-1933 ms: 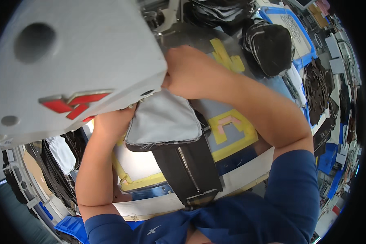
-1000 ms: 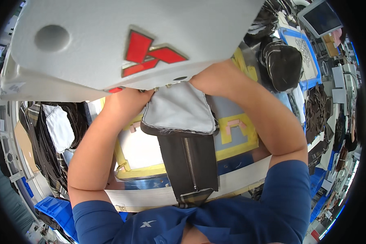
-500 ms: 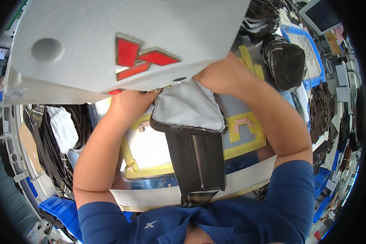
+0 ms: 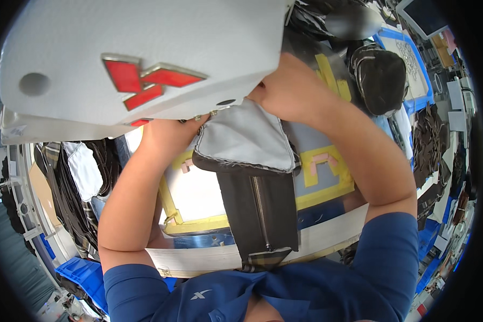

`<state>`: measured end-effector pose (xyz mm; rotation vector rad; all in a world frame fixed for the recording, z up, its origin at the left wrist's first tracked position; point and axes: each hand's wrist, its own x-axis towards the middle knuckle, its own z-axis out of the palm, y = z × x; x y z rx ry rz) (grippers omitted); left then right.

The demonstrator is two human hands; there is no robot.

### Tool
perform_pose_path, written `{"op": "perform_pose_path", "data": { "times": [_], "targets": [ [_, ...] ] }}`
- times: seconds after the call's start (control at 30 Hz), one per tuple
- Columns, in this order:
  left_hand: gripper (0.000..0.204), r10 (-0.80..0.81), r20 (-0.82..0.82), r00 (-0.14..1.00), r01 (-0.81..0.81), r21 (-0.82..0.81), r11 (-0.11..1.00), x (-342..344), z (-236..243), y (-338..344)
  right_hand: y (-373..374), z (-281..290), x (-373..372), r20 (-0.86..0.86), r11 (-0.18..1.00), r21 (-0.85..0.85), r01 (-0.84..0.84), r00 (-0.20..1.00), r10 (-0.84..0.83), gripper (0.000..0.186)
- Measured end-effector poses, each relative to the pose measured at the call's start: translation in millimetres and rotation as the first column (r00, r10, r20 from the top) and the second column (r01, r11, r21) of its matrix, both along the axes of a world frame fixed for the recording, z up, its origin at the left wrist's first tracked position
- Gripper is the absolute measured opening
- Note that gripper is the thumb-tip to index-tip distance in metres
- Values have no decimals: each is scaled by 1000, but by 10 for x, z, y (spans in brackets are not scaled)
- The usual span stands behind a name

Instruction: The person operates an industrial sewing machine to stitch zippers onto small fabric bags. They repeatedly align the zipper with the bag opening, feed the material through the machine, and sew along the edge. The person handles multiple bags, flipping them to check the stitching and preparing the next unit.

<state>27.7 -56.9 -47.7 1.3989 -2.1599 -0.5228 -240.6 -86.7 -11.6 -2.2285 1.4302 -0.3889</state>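
Note:
A dark fabric bag piece with a pale grey lining panel lies under the white sewing machine head. Its lining side faces up, and loose threads fringe the edge. From it a dark strip with a metal zipper hangs toward me over the table's front edge. My left hand grips the piece's far left edge, thumb showing, most fingers hidden by the machine head. On the far right edge my right hand is closed, fingers curled round the fabric and partly hidden. The needle is out of sight.
Yellow tape marks the metal work plate around the piece. Dark bag parts are stacked at left above a blue crate. At right lie a dark zippered pouch and a blue-framed tray.
The machine head appears further left in the picture, uncovering more of my right hand. The bag piece has turned slightly, its lining's left edge shifting left. Both hands remain on it.

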Motion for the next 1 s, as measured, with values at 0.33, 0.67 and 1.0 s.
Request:
{"op": "perform_pose_path", "data": {
  "times": [0.33,0.67,1.0],
  "targets": [
    [34,96,-121,988,-53,318,947,-46,96,54,45,30,-81,35,999,24,41,999,-42,29],
    [32,105,121,987,-127,190,974,-96,325,149,74,29,29,43,998,-39,53,998,-51,28],
    [53,-183,295,938,193,-4,981,-159,1257,717,75,-22,-168,177,1000,-13,-7,984,9,28]
  ]
}}
